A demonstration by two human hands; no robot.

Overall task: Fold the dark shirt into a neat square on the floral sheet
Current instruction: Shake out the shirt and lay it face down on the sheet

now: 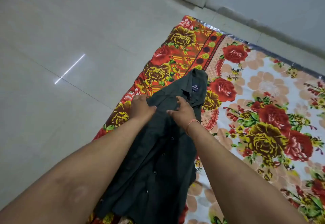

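The dark green shirt (158,153) lies folded into a long narrow strip, button row up, collar toward 1 o'clock with its label (194,88) showing. It rests on the orange border at 9 o'clock of the spread rose-printed sheet (263,100).

Lighting is even, diffuse and moderately bright. A narrow glare streak (70,69) marks the glossy floor (44,118) at left. The dark shirt (158,153) shows little fold detail. Wide-angle distortion bends frame edges; focus is slightly soft throughout.
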